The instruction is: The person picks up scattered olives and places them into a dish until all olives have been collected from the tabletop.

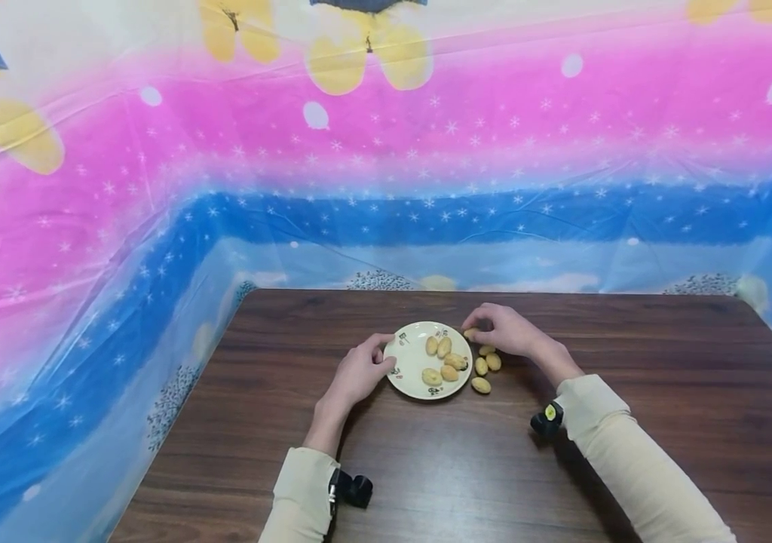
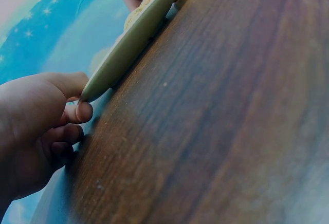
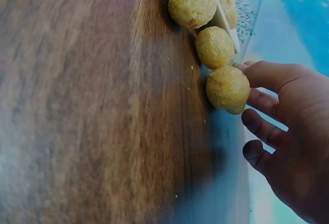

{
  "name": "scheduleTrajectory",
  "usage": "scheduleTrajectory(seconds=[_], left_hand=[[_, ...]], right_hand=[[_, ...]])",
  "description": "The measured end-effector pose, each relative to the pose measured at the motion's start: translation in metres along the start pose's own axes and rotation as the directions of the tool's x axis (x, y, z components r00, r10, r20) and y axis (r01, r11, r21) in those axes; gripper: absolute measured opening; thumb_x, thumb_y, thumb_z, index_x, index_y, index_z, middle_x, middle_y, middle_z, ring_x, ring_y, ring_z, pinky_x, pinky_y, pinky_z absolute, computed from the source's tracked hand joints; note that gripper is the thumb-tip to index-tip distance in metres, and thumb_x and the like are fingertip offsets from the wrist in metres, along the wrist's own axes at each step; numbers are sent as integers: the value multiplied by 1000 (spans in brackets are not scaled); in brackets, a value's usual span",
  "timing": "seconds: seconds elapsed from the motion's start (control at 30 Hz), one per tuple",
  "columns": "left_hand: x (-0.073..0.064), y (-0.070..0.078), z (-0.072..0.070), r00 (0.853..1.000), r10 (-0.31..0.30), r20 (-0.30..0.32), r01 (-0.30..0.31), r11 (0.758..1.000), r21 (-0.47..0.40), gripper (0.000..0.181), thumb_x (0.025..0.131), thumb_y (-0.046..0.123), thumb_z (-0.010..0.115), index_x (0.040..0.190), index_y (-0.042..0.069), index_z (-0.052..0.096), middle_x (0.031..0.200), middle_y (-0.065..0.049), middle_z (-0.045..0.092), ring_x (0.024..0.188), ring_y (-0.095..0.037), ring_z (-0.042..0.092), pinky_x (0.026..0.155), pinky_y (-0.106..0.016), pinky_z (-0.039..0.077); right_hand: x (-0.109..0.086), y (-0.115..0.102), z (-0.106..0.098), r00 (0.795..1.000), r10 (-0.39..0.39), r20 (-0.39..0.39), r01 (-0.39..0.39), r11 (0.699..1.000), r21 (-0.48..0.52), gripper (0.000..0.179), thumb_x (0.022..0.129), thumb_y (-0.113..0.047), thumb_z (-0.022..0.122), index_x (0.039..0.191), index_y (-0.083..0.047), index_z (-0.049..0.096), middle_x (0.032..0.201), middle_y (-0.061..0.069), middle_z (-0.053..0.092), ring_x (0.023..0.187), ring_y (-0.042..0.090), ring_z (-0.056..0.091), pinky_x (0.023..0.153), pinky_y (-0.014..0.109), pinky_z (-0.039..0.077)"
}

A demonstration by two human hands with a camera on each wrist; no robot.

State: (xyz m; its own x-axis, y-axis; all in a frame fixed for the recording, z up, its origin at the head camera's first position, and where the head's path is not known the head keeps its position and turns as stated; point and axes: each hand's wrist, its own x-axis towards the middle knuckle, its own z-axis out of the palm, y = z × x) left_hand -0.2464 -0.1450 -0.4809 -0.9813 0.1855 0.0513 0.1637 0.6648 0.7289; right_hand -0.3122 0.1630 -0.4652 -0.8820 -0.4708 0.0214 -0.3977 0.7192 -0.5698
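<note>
A round cream plate [image 1: 409, 377] with small printed drawings stands on the table. Several oval, golden, wrinkled puffs [image 1: 432, 376] lie on it. My left hand [image 1: 359, 373] pinches the plate's left rim, thumb over the top and curled fingers below, as the left wrist view shows. At the far right of the plate, my right hand [image 1: 503, 332] pinches one golden puff [image 1: 470, 333] between thumb and fingers, close by the rim. In the right wrist view that puff is mostly hidden behind nearer puffs [image 3: 227, 89] on the table.
Several more loose puffs [image 1: 481, 385] lie on the dark wooden table [image 1: 440, 460], just right of the plate. Behind the table hangs a pink and blue patterned cloth [image 1: 386, 166]. Both forearms reach in from the near side, with a black camera [image 1: 546, 419] on each wrist.
</note>
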Motion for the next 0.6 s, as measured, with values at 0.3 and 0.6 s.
scheduleTrajectory(seconds=[0.3,0.6], left_hand=[[-1,1,-1,1000,0,6,0,1000,-6,42,94,24,61,136,15,60,77,3,51,62,-13,42,65,-30,36],[-1,1,0,1000,6,2,-6,1000,-7,42,94,24,62,135,14,60,77,3,51,62,-13,43,66,-30,37]], right_hand=[[-9,-17,-4,999,-23,-39,23,1000,16,22,95,-28,67,115,-18,72,111,0,64,81,15,56,77,37,46],[-16,-40,3,993,-103,-51,105,994,27,21,94,-24,69,113,-16,71,103,-2,64,73,12,54,71,33,45]])
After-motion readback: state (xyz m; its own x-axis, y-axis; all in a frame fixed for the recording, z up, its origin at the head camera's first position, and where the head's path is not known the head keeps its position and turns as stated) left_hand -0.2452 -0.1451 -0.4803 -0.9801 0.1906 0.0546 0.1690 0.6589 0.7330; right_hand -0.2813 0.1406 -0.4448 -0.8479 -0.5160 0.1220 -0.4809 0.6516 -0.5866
